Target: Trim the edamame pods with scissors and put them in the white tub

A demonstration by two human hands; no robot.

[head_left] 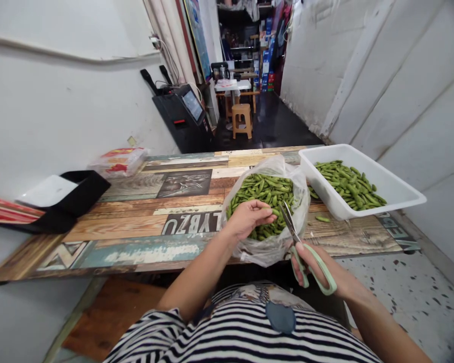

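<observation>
Above a clear plastic bag (302, 196) full of green edamame pods (263, 189), my left hand (247, 218) pinches a single pod (275, 212) between thumb and fingers. My right hand (314, 264) grips the light green handles of a pair of scissors (294, 233). The scissor blades point up and away from me, slightly parted, close to the tip of the held pod. To the right, a white plastic tub (393, 186) contains more pods (350, 184). One loose pod (322, 219) lies on the table near the tub.
The wood-patterned table (144, 222) spans in front of me. At its left are a black holder (87, 194) with chopsticks (11, 209) and a wrapped package (119, 161). Beyond stand a black touchscreen machine (183, 113) and a stool (242, 121). A wall (431, 101) borders the right side.
</observation>
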